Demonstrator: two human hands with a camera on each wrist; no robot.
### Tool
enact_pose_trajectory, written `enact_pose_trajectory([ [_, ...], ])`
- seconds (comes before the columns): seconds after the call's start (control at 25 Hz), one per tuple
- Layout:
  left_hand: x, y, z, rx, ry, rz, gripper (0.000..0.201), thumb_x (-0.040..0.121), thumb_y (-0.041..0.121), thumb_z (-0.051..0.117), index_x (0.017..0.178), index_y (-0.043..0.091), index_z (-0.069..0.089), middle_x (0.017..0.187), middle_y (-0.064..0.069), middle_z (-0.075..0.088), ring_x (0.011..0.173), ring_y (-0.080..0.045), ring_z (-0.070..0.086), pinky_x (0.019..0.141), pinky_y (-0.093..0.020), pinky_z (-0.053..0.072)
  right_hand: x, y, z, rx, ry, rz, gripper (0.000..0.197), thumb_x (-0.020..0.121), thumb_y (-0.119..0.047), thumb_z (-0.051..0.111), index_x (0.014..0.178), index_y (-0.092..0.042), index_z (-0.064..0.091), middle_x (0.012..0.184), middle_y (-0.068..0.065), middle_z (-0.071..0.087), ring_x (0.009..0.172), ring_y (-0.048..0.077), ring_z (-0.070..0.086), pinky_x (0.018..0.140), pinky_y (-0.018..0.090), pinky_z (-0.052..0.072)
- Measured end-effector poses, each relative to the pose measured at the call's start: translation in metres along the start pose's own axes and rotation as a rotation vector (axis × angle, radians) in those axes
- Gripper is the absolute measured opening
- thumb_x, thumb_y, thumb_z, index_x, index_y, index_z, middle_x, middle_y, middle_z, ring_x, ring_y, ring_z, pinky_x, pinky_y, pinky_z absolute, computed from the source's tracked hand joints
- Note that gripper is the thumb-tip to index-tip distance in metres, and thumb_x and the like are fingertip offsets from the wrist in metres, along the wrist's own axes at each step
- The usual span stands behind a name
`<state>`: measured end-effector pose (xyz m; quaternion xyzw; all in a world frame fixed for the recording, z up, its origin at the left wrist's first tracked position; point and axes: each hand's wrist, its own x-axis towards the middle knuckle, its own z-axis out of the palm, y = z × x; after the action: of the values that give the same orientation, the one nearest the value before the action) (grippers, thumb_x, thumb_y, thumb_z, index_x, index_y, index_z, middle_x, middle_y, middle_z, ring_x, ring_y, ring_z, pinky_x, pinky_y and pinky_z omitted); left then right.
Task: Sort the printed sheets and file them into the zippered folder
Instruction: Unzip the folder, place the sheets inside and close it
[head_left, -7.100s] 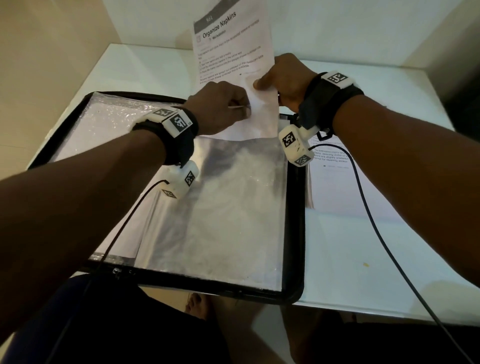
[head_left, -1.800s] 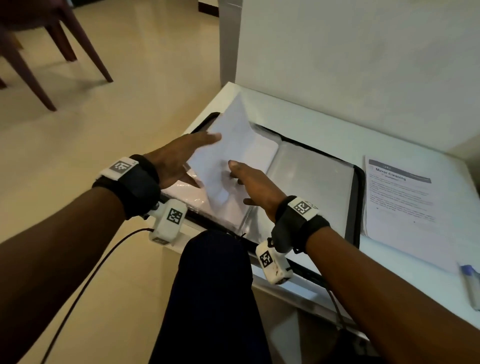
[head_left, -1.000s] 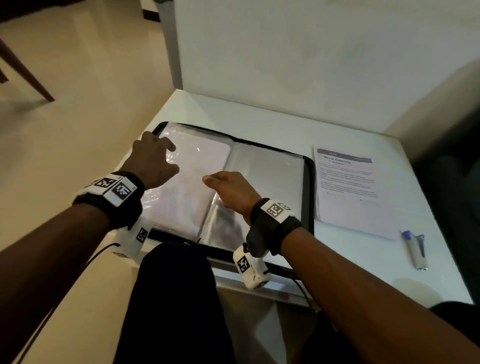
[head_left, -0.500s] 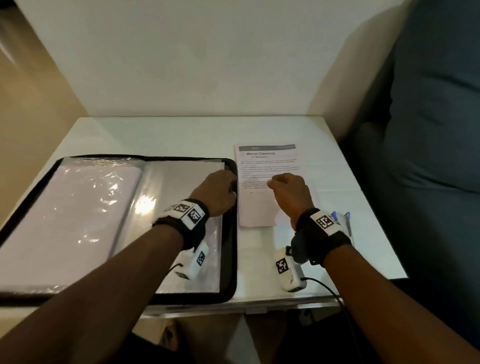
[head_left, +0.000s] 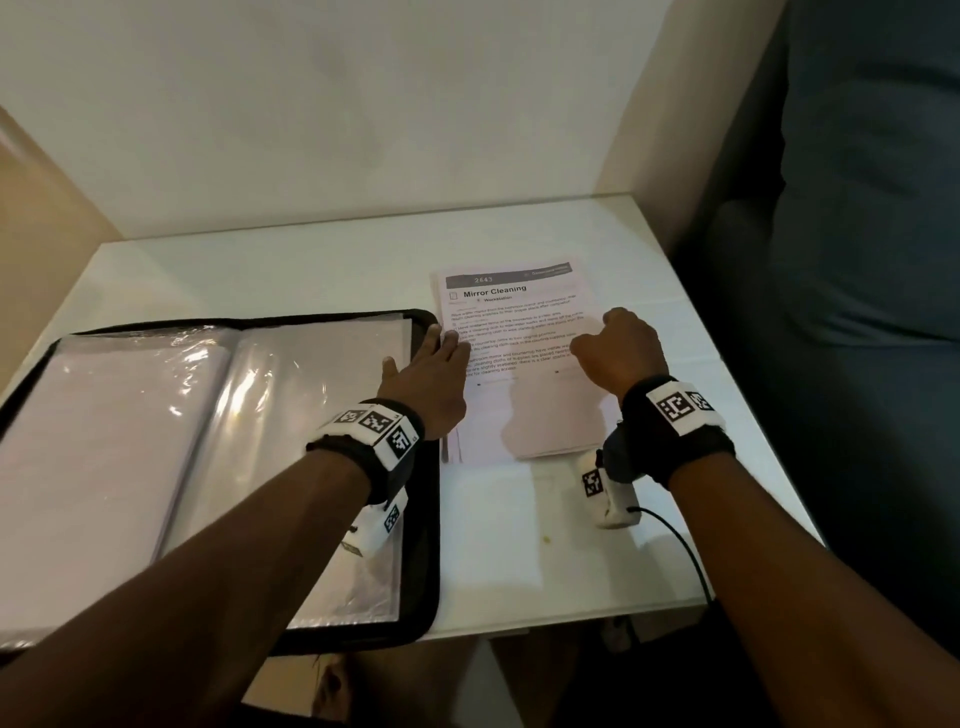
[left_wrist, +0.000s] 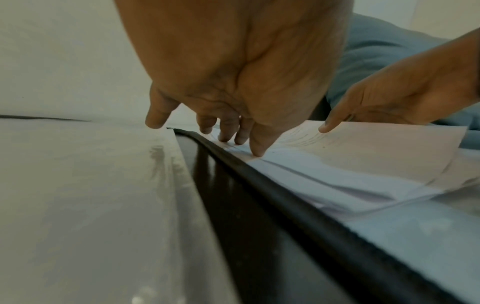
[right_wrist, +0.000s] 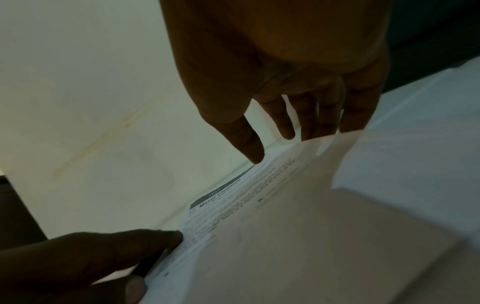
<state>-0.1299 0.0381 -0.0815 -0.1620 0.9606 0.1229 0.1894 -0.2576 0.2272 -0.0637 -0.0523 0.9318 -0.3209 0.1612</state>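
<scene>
While one zippered folder (head_left: 218, 467) lies open on the white worktop (head_left: 545, 545), showing two clear sleeve pages, one stack of printed sheets (head_left: 519, 374) headed "Mirror Cleaning" rests just beside its right edge. The stack's left edge is touched by the relaxed left hand (head_left: 428, 382). The top sheet's right edge is lifted by the right hand (head_left: 621, 348), fingers curled beneath.

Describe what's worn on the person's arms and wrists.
Both forearms are bare, no sleeves. Each wrist has a black strap with a white block printed with black square codes. A small white camera unit hangs under each wrist, with a thin black cable trailing off.
</scene>
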Motion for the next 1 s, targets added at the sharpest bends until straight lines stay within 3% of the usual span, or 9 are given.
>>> enact_pose_trajectory([
  [0.16,0.003,-0.001,0.0,0.024,0.004,0.058,0.059,0.111,0.026,0.033,0.165,0.025,0.009,0.174,0.008,-0.005,0.159,-0.016,-0.015,0.119,-0.073,0.008,0.01,0.007,-0.012,0.144,-0.018,0.093,0.05,0.086,-0.025,0.074,0.129,-0.003,0.06,0.131,0.016,0.063,0.117,0.037,0.061,0.098,0.042,0.053],
  [0.28,0.003,0.001,-0.001,-0.013,-0.015,0.055,0.062,0.109,0.021,0.035,0.165,0.025,0.009,0.174,0.009,-0.006,0.16,-0.014,-0.011,0.121,-0.071,0.01,0.011,0.01,-0.013,0.239,-0.08,0.143,0.051,0.074,-0.03,0.08,0.117,-0.007,0.066,0.117,0.015,0.071,0.101,0.036,0.069,0.094,0.048,0.058],
  [0.48,0.004,0.006,-0.006,-0.079,0.04,0.033,0.069,0.1,0.016,0.047,0.163,0.021,0.019,0.174,0.004,-0.001,0.159,-0.022,0.011,0.12,-0.069,0.016,0.003,0.008,-0.006,0.115,-0.06,0.108,0.041,0.086,-0.02,0.071,0.124,-0.008,0.065,0.123,0.015,0.068,0.11,0.037,0.065,0.095,0.043,0.056],
  [0.6,0.021,0.002,-0.014,-0.248,0.187,0.024,0.068,0.094,0.02,0.051,0.158,0.015,0.027,0.162,-0.007,0.026,0.15,-0.032,0.031,0.116,-0.062,0.033,0.005,0.01,-0.008,0.096,-0.015,0.062,0.034,0.092,-0.013,0.061,0.125,-0.008,0.065,0.126,0.015,0.067,0.114,0.037,0.062,0.094,0.04,0.053],
  [0.72,0.034,0.005,-0.027,-0.484,0.306,-0.083,0.064,0.102,0.025,0.053,0.157,0.007,0.025,0.155,-0.015,0.041,0.143,-0.035,0.041,0.116,-0.05,0.037,0.006,0.014,-0.01,0.21,-0.012,0.066,0.031,0.091,-0.008,0.056,0.12,-0.008,0.067,0.119,0.014,0.069,0.111,0.038,0.063,0.097,0.045,0.055],
  [0.8,0.042,0.007,-0.034,-0.634,0.361,-0.146,0.061,0.106,0.032,0.052,0.155,0.005,0.029,0.147,-0.018,0.052,0.136,-0.037,0.05,0.109,-0.044,0.042,0.008,0.014,-0.012,0.321,-0.037,0.099,0.027,0.088,-0.002,0.054,0.11,-0.008,0.067,0.113,0.015,0.07,0.104,0.037,0.065,0.095,0.046,0.056],
  [0.92,0.049,0.001,-0.036,-0.752,0.405,-0.173,0.058,0.1,0.043,0.06,0.146,0.009,0.049,0.134,-0.014,0.065,0.123,-0.034,0.061,0.102,-0.041,0.049,0.007,0.012,-0.018,0.451,-0.081,0.147,0.025,0.089,0.008,0.052,0.108,-0.002,0.065,0.103,0.015,0.067,0.082,0.028,0.062,0.078,0.038,0.055],
  [1.0,0.05,-0.008,-0.033,-0.82,0.471,-0.12,0.045,0.092,0.046,0.068,0.122,0.012,0.068,0.115,-0.008,0.074,0.107,-0.03,0.07,0.093,-0.043,0.056,0.003,0.01,-0.024,0.502,-0.113,0.164,0.023,0.089,0.01,0.052,0.105,-0.002,0.064,0.095,0.012,0.065,0.075,0.023,0.058,0.068,0.033,0.05],
])
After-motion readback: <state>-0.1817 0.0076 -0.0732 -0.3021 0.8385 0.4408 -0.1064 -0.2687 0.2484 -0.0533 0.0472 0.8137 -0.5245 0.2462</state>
